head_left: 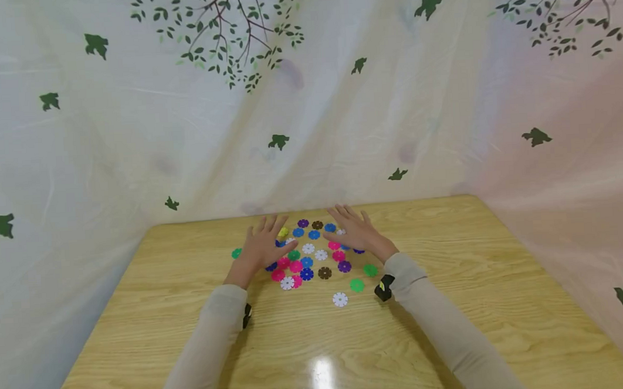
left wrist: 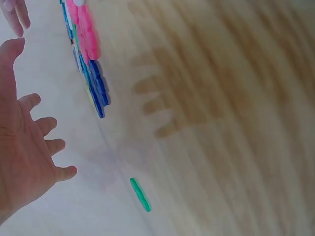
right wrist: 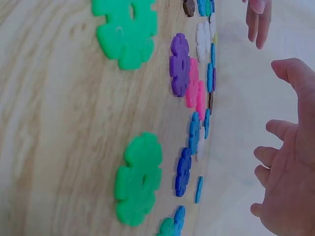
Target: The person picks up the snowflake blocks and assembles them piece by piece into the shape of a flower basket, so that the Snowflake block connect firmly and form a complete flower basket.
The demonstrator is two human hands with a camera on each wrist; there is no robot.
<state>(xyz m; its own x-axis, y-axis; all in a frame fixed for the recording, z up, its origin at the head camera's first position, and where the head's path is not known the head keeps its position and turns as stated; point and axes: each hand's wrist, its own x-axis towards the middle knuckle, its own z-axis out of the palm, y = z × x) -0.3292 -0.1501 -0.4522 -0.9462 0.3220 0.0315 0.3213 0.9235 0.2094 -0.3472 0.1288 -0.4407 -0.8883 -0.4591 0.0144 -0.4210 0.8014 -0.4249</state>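
Both hands hover palm-down over a loose spread of flat, notched plastic discs on the wooden table. The left hand (head_left: 263,244), fingers spread, is above the left side of the spread, near a yellow disc (head_left: 283,232) and pink discs (head_left: 283,262). Over the right side, the right hand (head_left: 357,232) has its fingers stretched out and holds nothing. In the left wrist view, the left palm (left wrist: 22,152) is bare and its shadow falls on the wood. A purple disc (right wrist: 179,65) and green discs (right wrist: 139,179) lie below the right palm (right wrist: 290,167).
The wooden table (head_left: 155,338) has its far edge against a white curtain (head_left: 208,135) printed with leaves and birds. One white disc (head_left: 340,299) lies nearest the person, apart from the others. A lone green disc (left wrist: 140,194) sits out to the left.
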